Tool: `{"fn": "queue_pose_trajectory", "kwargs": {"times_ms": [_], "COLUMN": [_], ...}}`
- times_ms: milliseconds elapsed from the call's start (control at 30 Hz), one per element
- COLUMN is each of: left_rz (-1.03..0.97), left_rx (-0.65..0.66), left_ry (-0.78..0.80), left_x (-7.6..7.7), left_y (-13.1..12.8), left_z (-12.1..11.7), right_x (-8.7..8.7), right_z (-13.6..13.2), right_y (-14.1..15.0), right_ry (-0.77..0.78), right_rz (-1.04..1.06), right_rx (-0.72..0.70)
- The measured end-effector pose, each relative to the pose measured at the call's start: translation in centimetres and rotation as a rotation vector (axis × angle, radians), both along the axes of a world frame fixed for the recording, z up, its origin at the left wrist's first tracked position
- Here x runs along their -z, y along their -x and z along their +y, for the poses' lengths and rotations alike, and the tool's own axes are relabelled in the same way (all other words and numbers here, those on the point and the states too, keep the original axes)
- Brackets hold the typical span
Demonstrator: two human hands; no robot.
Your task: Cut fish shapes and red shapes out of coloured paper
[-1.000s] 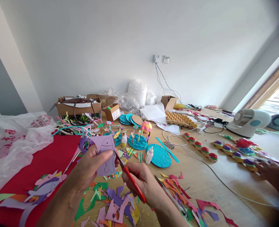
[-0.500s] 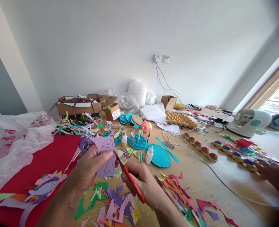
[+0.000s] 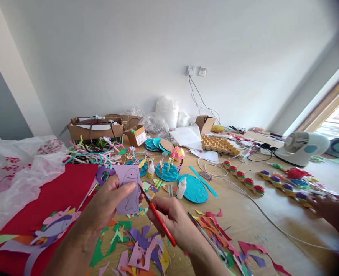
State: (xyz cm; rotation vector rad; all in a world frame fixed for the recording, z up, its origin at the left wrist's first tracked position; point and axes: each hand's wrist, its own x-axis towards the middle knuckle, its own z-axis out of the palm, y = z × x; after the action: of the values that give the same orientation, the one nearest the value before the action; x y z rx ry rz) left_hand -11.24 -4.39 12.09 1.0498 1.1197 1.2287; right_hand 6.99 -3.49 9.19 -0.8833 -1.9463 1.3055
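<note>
My left hand (image 3: 106,205) pinches a lilac paper piece (image 3: 128,188) with a fish outline drawn on it, held upright above the table. My right hand (image 3: 172,220) is closed around red-handled scissors (image 3: 158,218), whose blades meet the paper's right edge. Below both hands lies a heap of coloured paper scraps (image 3: 140,245) in purple, green, pink and yellow.
A red sheet (image 3: 57,191) with cut paper fish lies at the left, beside a white plastic bag (image 3: 20,165). Teal discs (image 3: 194,188), glue bottles (image 3: 181,188), cardboard boxes (image 3: 94,128), a white cable and a small fan (image 3: 301,147) crowd the table. Another person's hand (image 3: 333,212) rests at the right edge.
The paper and both hands shifted very slightly; the scissors stay at the paper's right edge. Nothing else has moved.
</note>
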Motion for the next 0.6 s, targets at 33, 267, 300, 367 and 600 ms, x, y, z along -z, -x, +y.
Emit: {"fn": "queue_pose_trajectory", "kwargs": {"times_ms": [33,267,300,367,600], "left_rz": [-0.003,-0.010,-0.011,-0.010,0.001], "left_rx": [-0.001,0.006,0.010,0.022,0.028], "left_ry": [0.006,0.014,0.016,0.017,0.023], "left_x": [0.00,0.26,0.29,0.34,0.30], "left_y": [0.02,0.27,0.33,0.45,0.58], "left_z": [0.03,0.21,0.22,0.21,0.18], "right_x": [0.02,-0.24,-0.30,-0.38,-0.24], "right_z": [0.00,0.00,0.00,0.03,0.05], "right_y": [0.00,-0.07,-0.11,-0.18,-0.21], "right_ry": [-0.001,-0.005,-0.005,-0.018,-0.062], "right_rz": [-0.002,-0.022,-0.027,-0.043,-0.070], "right_rx": [-0.003,-0.005,-0.006,-0.004,0.011]}}
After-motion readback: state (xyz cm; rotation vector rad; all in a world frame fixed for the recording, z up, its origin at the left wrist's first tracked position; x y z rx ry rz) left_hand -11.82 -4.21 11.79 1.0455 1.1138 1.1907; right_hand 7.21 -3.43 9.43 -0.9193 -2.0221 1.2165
